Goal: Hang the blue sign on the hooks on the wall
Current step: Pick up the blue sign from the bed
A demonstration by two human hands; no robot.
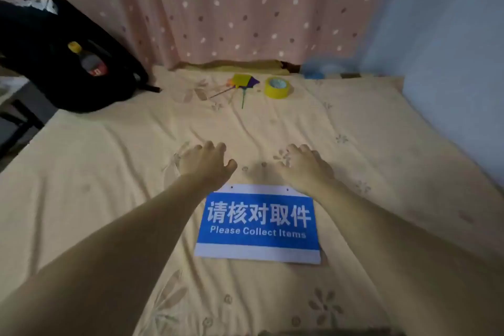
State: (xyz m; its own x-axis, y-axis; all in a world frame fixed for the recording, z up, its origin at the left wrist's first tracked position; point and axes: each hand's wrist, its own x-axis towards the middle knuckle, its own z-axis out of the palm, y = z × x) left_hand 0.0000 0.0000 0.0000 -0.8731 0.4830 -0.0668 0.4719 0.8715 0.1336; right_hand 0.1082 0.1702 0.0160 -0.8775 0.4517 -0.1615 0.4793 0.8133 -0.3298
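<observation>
Sign (258,224), a flat blue rectangle with white bands and two small holes along its far edge, lies near on a wrinkled cream sheet (95,172) with open cloth all round. Left hand (206,162) and right hand (302,165) hover past its far corners, fingers apart and curled, holding nothing. Far off lie yellow tape (278,87) and a black bag (62,63).

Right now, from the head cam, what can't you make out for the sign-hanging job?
- Hooks on the wall: none visible in the head view; the spotted curtain covers the far side.
- Blue sign: its top corners pass under the wrists of the left hand and right hand.
- Bottle in the black backpack: label too blurred to read.
- Blue object by the curtain hem: blurred, unidentifiable.
</observation>
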